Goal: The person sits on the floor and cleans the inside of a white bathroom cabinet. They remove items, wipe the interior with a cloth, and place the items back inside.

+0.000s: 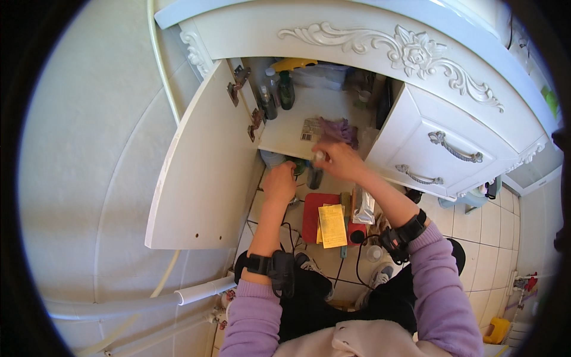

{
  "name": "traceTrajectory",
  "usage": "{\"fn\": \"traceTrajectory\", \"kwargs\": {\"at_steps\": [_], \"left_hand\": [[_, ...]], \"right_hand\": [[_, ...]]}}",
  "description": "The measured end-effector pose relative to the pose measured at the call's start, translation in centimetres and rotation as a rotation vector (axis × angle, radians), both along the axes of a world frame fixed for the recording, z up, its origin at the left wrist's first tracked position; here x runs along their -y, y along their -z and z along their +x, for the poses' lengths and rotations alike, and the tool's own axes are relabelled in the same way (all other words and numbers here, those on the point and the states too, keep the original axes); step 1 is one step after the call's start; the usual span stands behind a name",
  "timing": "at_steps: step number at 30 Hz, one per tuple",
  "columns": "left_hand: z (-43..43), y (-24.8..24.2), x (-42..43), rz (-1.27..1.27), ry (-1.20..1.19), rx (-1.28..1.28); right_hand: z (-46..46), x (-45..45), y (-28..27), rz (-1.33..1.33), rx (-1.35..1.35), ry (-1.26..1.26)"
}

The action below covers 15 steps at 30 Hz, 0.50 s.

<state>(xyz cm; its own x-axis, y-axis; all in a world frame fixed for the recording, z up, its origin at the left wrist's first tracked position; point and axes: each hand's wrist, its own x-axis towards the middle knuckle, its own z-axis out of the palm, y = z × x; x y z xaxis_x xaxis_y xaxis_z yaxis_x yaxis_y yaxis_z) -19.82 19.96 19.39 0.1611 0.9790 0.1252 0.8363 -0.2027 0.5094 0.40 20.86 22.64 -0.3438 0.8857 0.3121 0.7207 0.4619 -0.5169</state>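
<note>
My right hand (340, 161) grips the top of a small dark see-through bottle (314, 178), just below the front edge of the cabinet's shelf (287, 150). My left hand (279, 180) is to the left with its fingers bent, beside a green container (299, 166); whether it holds that is hidden. A greyish container (271, 158) stands behind my left hand. On the shelf lie a crumpled purple cloth or glove (337, 129) and a flat label-like packet (310, 129). Several bottles, among them a dark green bottle (286, 90), stand at the shelf's left.
The open white cabinet door (203, 169) is at the left, drawers (435, 143) at the right. On the floor, a red mat-like item (312, 214) bears yellow packets (332, 226); a silver pouch (364, 207), black cables (359, 259) and a clear cup (374, 253) are near my feet.
</note>
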Motion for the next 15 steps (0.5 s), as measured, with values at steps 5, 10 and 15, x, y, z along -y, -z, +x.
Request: {"fn": "traceTrajectory", "kwargs": {"at_steps": [5, 10, 15], "left_hand": [[-0.4, -1.5, 0.5, -0.036, -0.065, -0.009], [-1.2, -0.3, -0.3, -0.148, -0.041, -0.041], [-1.0, 2.1, -1.9, -0.217, 0.026, -0.062]], "right_hand": [[-3.2, -7.8, -4.0, 0.006, -0.168, 0.100], [-6.1, -14.7, -3.1, 0.113, -0.189, 0.173], [-7.4, -18.2, -1.4, 0.107, -0.160, 0.251]]}}
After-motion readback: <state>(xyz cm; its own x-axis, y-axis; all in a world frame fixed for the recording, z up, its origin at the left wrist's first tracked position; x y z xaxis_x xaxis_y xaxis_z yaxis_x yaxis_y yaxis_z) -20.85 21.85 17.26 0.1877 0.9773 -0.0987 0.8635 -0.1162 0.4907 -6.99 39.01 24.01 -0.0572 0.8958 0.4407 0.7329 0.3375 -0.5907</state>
